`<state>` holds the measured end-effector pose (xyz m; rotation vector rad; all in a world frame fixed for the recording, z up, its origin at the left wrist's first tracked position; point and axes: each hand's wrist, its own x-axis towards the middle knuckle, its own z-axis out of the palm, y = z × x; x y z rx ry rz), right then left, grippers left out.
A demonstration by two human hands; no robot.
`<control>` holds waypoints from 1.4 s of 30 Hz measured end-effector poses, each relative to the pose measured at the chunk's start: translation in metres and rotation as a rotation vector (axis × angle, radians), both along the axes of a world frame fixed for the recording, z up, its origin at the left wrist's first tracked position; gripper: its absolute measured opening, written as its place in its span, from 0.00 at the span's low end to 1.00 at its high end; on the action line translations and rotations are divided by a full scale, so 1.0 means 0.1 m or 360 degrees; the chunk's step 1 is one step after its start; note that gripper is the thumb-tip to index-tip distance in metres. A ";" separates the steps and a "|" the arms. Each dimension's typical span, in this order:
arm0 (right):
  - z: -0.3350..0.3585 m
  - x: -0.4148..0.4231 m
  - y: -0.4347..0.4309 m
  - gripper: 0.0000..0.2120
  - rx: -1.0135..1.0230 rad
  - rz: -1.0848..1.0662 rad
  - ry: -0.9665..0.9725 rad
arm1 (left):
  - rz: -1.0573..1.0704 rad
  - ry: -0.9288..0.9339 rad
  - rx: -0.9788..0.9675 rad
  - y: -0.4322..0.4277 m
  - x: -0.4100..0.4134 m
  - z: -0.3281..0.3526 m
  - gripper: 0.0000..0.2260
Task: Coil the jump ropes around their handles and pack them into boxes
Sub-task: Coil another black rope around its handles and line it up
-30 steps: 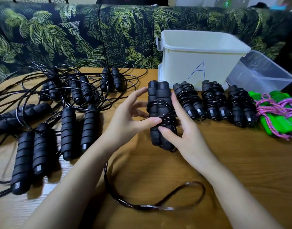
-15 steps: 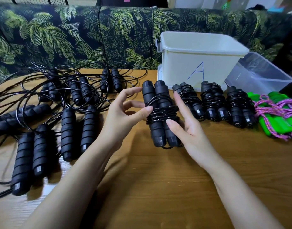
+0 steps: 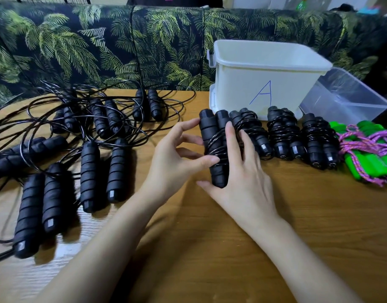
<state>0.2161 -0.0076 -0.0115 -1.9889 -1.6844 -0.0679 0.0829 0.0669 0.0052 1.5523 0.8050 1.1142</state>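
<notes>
I hold a black jump rope bundle (image 3: 211,136), its two foam handles side by side with the cord wound round their middle, just above the wooden table (image 3: 210,248). My left hand (image 3: 177,160) pinches it from the left, thumb on the coils and fingertips on the upper handle. My right hand (image 3: 243,178) lies against its right side with straight fingers, thumb under the lower end. Right beside it lie three more coiled black bundles (image 3: 283,134) in a row. The white box marked A (image 3: 264,77) stands behind them.
Several uncoiled black ropes (image 3: 89,171) with tangled cords cover the table's left half. A green-handled rope wrapped in pink cord (image 3: 367,154) lies at the far right. A clear plastic box (image 3: 345,99) leans beside the white one. A leaf-patterned sofa (image 3: 100,44) runs behind the table.
The loose cord loop that lay on the table is gone, wound onto the bundle. Both hands have carried the bundle right, up against the row of coiled ropes.
</notes>
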 end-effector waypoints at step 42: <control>-0.05 0.04 0.00 0.39 0.0224 0.0580 0.1107 | -0.0193 0.0013 0.0039 0.13 -0.08 -0.06 0.34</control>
